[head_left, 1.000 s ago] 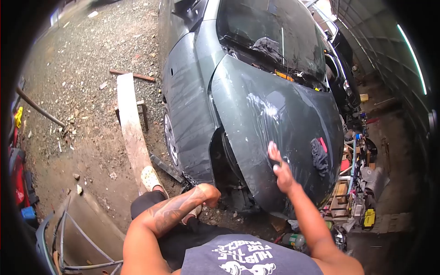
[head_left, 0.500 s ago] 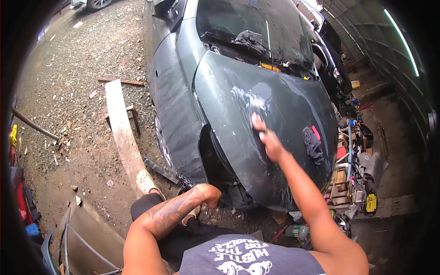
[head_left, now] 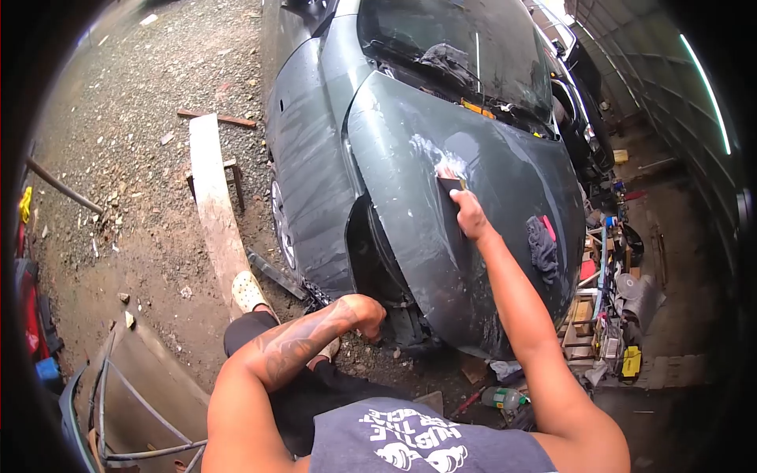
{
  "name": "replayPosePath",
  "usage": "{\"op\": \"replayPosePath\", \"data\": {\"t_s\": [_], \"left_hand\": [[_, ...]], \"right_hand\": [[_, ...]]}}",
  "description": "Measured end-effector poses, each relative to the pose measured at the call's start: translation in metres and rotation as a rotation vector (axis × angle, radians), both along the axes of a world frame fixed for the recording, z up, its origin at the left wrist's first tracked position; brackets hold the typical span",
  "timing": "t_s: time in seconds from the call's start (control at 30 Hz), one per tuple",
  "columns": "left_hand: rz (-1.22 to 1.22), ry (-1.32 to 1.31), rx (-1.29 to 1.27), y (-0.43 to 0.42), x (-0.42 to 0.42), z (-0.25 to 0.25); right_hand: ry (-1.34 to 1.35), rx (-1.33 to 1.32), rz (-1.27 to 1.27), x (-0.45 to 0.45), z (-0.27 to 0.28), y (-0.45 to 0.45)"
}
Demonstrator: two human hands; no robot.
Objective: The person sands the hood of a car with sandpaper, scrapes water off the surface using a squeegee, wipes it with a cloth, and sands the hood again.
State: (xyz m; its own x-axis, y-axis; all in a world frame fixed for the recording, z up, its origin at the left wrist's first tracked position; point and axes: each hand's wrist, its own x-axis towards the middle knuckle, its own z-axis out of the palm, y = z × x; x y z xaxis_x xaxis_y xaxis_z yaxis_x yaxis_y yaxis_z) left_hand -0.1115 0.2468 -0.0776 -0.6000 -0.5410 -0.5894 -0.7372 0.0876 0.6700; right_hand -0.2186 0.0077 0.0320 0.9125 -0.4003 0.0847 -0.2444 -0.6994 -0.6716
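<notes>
My right hand (head_left: 471,214) is closed on a dark, flat piece of sandpaper (head_left: 450,184) and presses it against the hood (head_left: 410,205) of a dark grey-green car. Wet, whitish residue (head_left: 430,150) is smeared just beyond the fingertips. My left hand (head_left: 369,314) hangs low beside the open headlight gap (head_left: 374,252) at the front corner, wrist bent, its fingers mostly hidden. On the right part of the hood lies a grey cloth (head_left: 542,251) with a pink item (head_left: 549,228) by it.
A long board (head_left: 211,181) rests at an angle left of the car, near my foot. Gravel and dirt cover the ground. Tools and clutter (head_left: 607,315) line the right side, with a plastic bottle (head_left: 505,398) near the bumper. A second car (head_left: 579,118) stands behind at right.
My right hand has slid a little farther up the hood and turned, so the dark sandpaper shows now. The whole view has shifted slightly; my left hand stays by the headlight gap.
</notes>
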Motion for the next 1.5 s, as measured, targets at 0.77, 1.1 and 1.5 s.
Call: {"op": "replayPosePath", "data": {"t_s": [0.77, 1.1, 1.5], "left_hand": [[-0.008, -0.056, -0.175, 0.000, -0.008, -0.024], [-0.012, -0.067, -0.155, 0.009, -0.004, -0.027], [0.209, -0.415, -0.435, 0.035, -0.032, -0.048]], "right_hand": [[0.005, 0.089, -0.010, -0.025, 0.011, 0.022], [0.067, 0.009, 0.003, -0.048, 0.029, 0.086], [0.108, 0.004, 0.061, -0.031, 0.026, 0.080]]}}
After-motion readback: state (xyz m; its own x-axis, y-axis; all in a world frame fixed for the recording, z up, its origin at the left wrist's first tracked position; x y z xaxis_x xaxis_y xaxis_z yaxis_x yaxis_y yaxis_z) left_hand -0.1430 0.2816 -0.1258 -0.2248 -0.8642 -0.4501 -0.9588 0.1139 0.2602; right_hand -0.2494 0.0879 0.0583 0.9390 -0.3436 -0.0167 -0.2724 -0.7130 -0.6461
